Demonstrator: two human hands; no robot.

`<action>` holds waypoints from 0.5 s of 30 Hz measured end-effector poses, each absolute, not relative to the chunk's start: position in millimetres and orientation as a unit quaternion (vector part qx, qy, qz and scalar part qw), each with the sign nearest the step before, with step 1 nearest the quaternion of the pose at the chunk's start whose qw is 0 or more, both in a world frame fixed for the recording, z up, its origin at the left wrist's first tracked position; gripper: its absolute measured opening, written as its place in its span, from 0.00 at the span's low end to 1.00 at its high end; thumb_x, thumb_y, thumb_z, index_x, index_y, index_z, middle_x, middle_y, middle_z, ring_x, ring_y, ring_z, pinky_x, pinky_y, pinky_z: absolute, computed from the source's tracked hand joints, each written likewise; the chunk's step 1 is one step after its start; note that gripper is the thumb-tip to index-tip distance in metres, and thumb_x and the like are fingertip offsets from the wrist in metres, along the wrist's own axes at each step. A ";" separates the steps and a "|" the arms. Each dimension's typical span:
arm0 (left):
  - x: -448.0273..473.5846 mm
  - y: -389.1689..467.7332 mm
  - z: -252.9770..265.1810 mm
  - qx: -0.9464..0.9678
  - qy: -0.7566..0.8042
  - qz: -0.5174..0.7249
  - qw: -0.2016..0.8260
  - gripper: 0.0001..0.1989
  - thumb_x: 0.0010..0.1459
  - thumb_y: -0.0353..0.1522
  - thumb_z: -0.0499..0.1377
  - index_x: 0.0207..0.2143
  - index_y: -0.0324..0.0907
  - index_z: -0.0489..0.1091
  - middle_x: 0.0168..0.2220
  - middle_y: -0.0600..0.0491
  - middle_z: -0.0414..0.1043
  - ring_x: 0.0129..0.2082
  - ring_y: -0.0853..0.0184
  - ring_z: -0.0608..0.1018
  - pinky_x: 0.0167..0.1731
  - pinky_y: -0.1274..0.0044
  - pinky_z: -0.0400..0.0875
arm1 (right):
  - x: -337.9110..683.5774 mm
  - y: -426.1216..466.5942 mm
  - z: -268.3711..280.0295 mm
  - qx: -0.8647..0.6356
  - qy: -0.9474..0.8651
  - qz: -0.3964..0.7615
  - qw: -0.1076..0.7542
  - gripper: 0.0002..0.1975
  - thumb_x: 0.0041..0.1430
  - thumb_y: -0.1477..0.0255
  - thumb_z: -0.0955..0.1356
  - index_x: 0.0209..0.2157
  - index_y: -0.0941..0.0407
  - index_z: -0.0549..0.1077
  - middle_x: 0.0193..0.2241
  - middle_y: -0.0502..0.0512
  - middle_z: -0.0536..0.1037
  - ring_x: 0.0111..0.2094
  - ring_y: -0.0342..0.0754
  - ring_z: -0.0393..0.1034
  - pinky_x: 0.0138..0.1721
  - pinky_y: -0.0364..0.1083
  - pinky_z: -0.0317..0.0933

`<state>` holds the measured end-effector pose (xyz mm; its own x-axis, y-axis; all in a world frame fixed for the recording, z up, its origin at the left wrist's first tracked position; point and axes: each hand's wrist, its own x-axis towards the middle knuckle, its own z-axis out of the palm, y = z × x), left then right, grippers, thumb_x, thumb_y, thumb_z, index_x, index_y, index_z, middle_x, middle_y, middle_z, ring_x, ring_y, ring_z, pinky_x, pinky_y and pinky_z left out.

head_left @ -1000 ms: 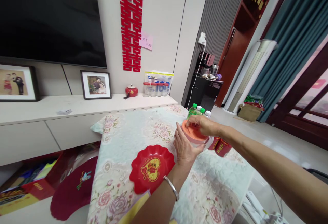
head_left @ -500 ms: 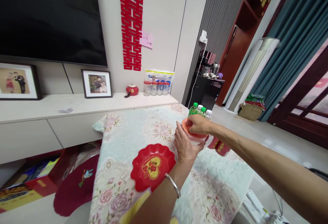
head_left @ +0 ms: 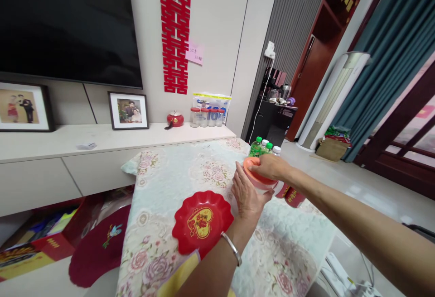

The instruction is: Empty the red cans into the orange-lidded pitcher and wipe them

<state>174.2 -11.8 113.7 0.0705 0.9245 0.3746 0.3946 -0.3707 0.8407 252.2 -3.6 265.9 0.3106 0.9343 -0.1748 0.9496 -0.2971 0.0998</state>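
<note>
Over the right part of the table, my left hand (head_left: 247,193) is cupped round the side of a jug (head_left: 262,190), with its fingers along the far-left edge and its thumb toward the right. The jug has a pale body and a round orange lid (head_left: 257,178). From the right, my right hand (head_left: 270,168) reaches over the top with curled fingers gripping the lid; the fingertips are partly hidden. A red scalloped plate (head_left: 220,208) with a gold heart design lies to the left of my left wrist.
Green- and white-capped bottles (head_left: 255,147) stand behind the jug, and red cans (head_left: 294,197) are to its right. A flowered cloth (head_left: 176,170) covers the table. On the white cabinet (head_left: 159,137) are lidded jars (head_left: 204,118), a red pot (head_left: 175,119) and framed photos (head_left: 128,110).
My right hand has shifted slightly right and down on the lid, and more of the orange top shows. The jug's handle, seen earlier at the right, is now mostly hidden.
</note>
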 end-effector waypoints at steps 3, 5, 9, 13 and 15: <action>175.7 -15.1 113.9 0.672 0.496 0.476 0.274 0.74 0.38 0.38 0.80 0.76 0.34 0.36 0.68 0.25 0.64 0.68 0.36 0.72 0.62 0.51 0.71 | 250.9 1.4 256.7 0.810 0.572 -0.048 0.117 0.17 0.72 0.60 0.71 0.54 0.56 0.77 0.53 0.59 0.81 0.48 0.52 0.79 0.49 0.55 0.76; 175.4 -15.2 112.5 0.672 0.494 0.478 0.277 0.74 0.39 0.38 0.79 0.77 0.35 0.36 0.69 0.26 0.64 0.68 0.36 0.72 0.62 0.52 0.71 | 250.8 2.8 257.1 0.797 0.589 -0.048 0.128 0.17 0.72 0.61 0.72 0.55 0.56 0.77 0.53 0.59 0.81 0.48 0.53 0.79 0.49 0.55 0.77; 173.3 -11.7 108.3 0.673 0.491 0.481 0.274 0.73 0.40 0.40 0.78 0.77 0.33 0.36 0.69 0.25 0.63 0.69 0.36 0.71 0.63 0.52 0.70 | 253.5 1.0 267.8 0.727 0.670 -0.033 0.145 0.17 0.71 0.62 0.72 0.55 0.56 0.77 0.55 0.58 0.80 0.51 0.55 0.79 0.52 0.58 0.76; 172.2 -9.1 105.9 0.676 0.484 0.483 0.274 0.73 0.39 0.42 0.78 0.77 0.33 0.36 0.69 0.24 0.63 0.68 0.35 0.70 0.63 0.50 0.70 | 258.0 -1.8 274.3 0.645 0.747 -0.026 0.157 0.15 0.71 0.63 0.73 0.54 0.56 0.78 0.54 0.58 0.81 0.52 0.54 0.78 0.54 0.59 0.75; 171.9 -8.8 106.0 0.677 0.480 0.482 0.279 0.73 0.40 0.41 0.77 0.76 0.32 0.35 0.69 0.24 0.64 0.67 0.35 0.71 0.64 0.50 0.69 | 259.8 -2.7 273.0 0.618 0.772 -0.016 0.148 0.14 0.71 0.64 0.73 0.53 0.56 0.78 0.55 0.59 0.81 0.53 0.54 0.78 0.55 0.59 0.74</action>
<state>171.9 -8.8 106.0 0.0729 0.9197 0.3858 0.3822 -0.3831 0.8409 259.8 -2.7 273.0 -0.1934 0.9492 -0.2483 0.9587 0.2366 0.1577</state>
